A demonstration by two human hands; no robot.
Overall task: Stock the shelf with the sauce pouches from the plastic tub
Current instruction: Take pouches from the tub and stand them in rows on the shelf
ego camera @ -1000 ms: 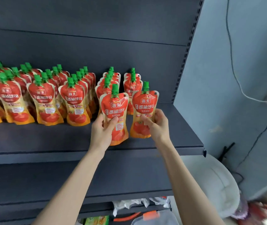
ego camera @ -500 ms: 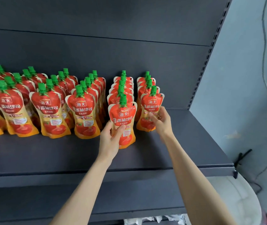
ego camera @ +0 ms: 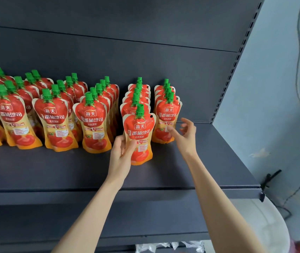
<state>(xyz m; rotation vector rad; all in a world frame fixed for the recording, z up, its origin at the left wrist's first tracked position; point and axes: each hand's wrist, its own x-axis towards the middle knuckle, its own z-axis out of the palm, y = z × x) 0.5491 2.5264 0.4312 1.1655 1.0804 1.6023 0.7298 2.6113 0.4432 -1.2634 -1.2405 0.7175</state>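
Observation:
Red and orange sauce pouches with green caps stand in several rows on the dark grey shelf (ego camera: 209,161). My left hand (ego camera: 122,152) grips the front pouch (ego camera: 140,136) of the second row from the right, holding it upright on the shelf. My right hand (ego camera: 186,134) hovers with fingers spread just right of the rightmost row's front pouch (ego camera: 167,119), barely apart from it. The plastic tub is out of sight.
Bare shelf surface lies in front of the rows and to the right of the last row. A slotted upright (ego camera: 236,57) and a blue wall (ego camera: 273,88) with cables bound the right side. A white rounded object (ego camera: 266,225) sits below right.
My right hand has let go of the rightmost pouch, which now stands in its row, and has opened. My left hand still holds its pouch, set down further back.

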